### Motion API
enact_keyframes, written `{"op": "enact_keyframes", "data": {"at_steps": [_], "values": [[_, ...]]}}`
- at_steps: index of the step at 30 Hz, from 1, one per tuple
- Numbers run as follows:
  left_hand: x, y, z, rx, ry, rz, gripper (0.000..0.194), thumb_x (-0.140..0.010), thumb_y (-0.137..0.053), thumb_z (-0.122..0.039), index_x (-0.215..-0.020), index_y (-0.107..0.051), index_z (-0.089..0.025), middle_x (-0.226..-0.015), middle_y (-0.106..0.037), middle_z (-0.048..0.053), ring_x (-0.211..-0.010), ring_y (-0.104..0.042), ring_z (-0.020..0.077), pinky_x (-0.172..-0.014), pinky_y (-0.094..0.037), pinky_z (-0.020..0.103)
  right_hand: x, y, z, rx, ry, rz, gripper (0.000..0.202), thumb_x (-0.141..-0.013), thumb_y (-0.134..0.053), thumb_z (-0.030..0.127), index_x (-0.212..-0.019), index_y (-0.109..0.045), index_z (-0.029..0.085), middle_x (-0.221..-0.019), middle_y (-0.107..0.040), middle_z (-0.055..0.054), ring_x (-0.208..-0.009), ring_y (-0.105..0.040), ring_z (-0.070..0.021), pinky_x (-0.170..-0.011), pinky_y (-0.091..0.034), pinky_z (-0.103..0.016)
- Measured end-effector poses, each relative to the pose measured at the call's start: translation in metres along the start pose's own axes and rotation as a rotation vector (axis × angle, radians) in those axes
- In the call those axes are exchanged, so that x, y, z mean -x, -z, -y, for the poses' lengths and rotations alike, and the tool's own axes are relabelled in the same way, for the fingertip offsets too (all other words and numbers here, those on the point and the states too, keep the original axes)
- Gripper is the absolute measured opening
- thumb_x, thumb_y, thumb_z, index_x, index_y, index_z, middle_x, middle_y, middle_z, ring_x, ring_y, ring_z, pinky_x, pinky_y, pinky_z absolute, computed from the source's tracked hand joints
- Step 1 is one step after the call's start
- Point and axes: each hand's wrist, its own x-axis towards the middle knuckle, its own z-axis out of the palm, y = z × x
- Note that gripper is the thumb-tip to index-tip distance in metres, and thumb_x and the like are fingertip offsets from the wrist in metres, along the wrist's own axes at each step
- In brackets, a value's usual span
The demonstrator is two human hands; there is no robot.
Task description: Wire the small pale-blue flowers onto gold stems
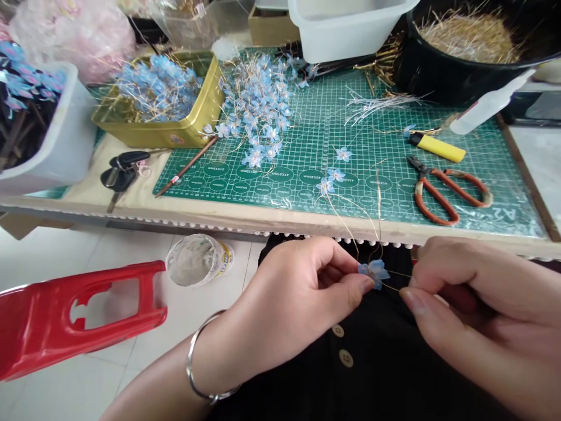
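Observation:
Between thumb and forefinger, my left hand (313, 292) pinches a small blue flower (374, 273) at its left side. Thin gold wires (394, 286) run from the flower to my right hand (464, 298), whose thumb and forefinger are closed on them. More gold wire (342, 216) loops up from the left fingers over the table edge towards blue flowers (326, 186) lying on the mat. Both hands are held over my lap, just off the table's front edge. The flower's back is hidden.
On the green cutting mat (302, 204) lie orange-handled pliers (438, 196), a yellow lighter (440, 148), a brown stick (188, 166) and a pile of blue flowers (258, 99). A gold tin (201, 126) holds more. Below are a red stool (39, 327) and a bucket (193, 263).

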Motion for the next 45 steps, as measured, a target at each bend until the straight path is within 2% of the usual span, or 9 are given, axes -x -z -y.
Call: {"op": "enact_keyframes", "data": {"at_steps": [6, 10, 15, 18, 22, 25, 35, 40, 45], "values": [[0.0, -0.003, -0.005, -0.131, -0.085, -0.068, 0.014, -0.09, -0.067, -0.035, -0.087, -0.07, -0.021, -0.078, -0.074, -0.005, -0.067, -0.064, 0.0095, -0.059, -0.047, 0.02, -0.003, -0.002, 0.0, 0.013, 0.023, -0.034, 0.019, -0.085, -0.054, 0.016, -0.075, -0.048, 0.029, -0.056, -0.046, 0.006, -0.04, -0.036, -0.0112, -0.045, -0.041, -0.029], [0.0, -0.004, -0.006, -0.161, -0.125, -0.105, 0.011, -0.089, -0.067, -0.031, -0.086, -0.07, -0.02, -0.077, -0.074, -0.005, -0.068, -0.065, 0.0094, -0.06, -0.047, 0.02, -0.006, -0.002, -0.001, 0.033, 0.035, -0.049, 0.017, -0.087, -0.055, 0.017, -0.076, -0.05, 0.029, -0.057, -0.049, 0.006, -0.043, -0.042, -0.0117, -0.046, -0.041, -0.028], [-0.001, -0.002, -0.002, 0.018, -0.005, -0.033, 0.02, -0.089, -0.068, -0.04, -0.088, -0.068, -0.021, -0.075, -0.072, -0.003, -0.067, -0.066, 0.0128, -0.057, -0.05, 0.022, -0.008, 0.003, -0.003, 0.109, 0.069, -0.075, 0.013, -0.093, -0.054, 0.022, -0.084, -0.06, 0.03, -0.067, -0.064, 0.006, -0.056, -0.058, -0.011, -0.056, -0.046, -0.027], [-0.004, -0.002, 0.002, 0.12, 0.014, -0.008, 0.02, -0.088, -0.07, -0.04, -0.088, -0.067, -0.021, -0.074, -0.071, -0.003, -0.068, -0.066, 0.0126, -0.059, -0.052, 0.022, -0.008, 0.004, -0.005, 0.127, 0.108, -0.085, 0.012, -0.094, -0.057, 0.021, -0.088, -0.062, 0.03, -0.071, -0.068, 0.007, -0.059, -0.061, -0.01, -0.059, -0.047, -0.026], [-0.005, -0.002, 0.005, 0.185, 0.032, 0.013, 0.016, -0.086, -0.073, -0.036, -0.087, -0.067, -0.021, -0.073, -0.07, -0.004, -0.069, -0.066, 0.0113, -0.06, -0.053, 0.021, -0.009, -0.001, -0.006, 0.116, 0.169, -0.057, 0.012, -0.094, -0.058, 0.021, -0.085, -0.062, 0.028, -0.068, -0.064, 0.005, -0.061, -0.06, -0.0113, -0.062, -0.05, -0.025], [-0.003, -0.003, 0.004, 0.181, 0.027, 0.012, 0.018, -0.088, -0.071, -0.039, -0.087, -0.067, -0.021, -0.073, -0.07, -0.004, -0.068, -0.065, 0.0114, -0.06, -0.052, 0.021, -0.011, -0.003, -0.004, 0.136, 0.174, -0.056, 0.013, -0.094, -0.056, 0.021, -0.083, -0.061, 0.027, -0.065, -0.063, 0.004, -0.059, -0.06, -0.0132, -0.06, -0.049, -0.028], [-0.002, -0.006, -0.005, -0.108, -0.096, -0.1, 0.013, -0.089, -0.067, -0.031, -0.085, -0.069, -0.019, -0.074, -0.073, -0.003, -0.064, -0.064, 0.0106, -0.057, -0.047, 0.02, -0.013, -0.002, -0.002, 0.165, 0.191, -0.059, 0.019, -0.092, -0.05, 0.018, -0.075, -0.059, 0.024, -0.056, -0.057, 0.003, -0.048, -0.056, -0.0119, -0.051, -0.046, -0.027], [-0.002, -0.006, -0.002, 0.006, -0.015, -0.029, 0.016, -0.089, -0.068, -0.037, -0.087, -0.068, -0.021, -0.073, -0.071, -0.004, -0.064, -0.064, 0.0112, -0.055, -0.048, 0.02, -0.015, 0.001, -0.002, 0.16, 0.119, -0.068, 0.022, -0.09, -0.053, 0.021, -0.069, -0.056, 0.025, -0.051, -0.052, 0.005, -0.044, -0.052, -0.0115, -0.046, -0.044, -0.027], [-0.005, -0.006, 0.001, 0.135, 0.01, -0.014, 0.016, -0.088, -0.07, -0.036, -0.086, -0.067, -0.02, -0.074, -0.071, -0.004, -0.068, -0.066, 0.0113, -0.06, -0.051, 0.02, -0.015, 0.0, -0.005, 0.12, 0.164, -0.056, 0.02, -0.092, -0.052, 0.023, -0.073, -0.056, 0.026, -0.052, -0.052, 0.006, -0.044, -0.05, -0.0109, -0.048, -0.046, -0.027]]}}
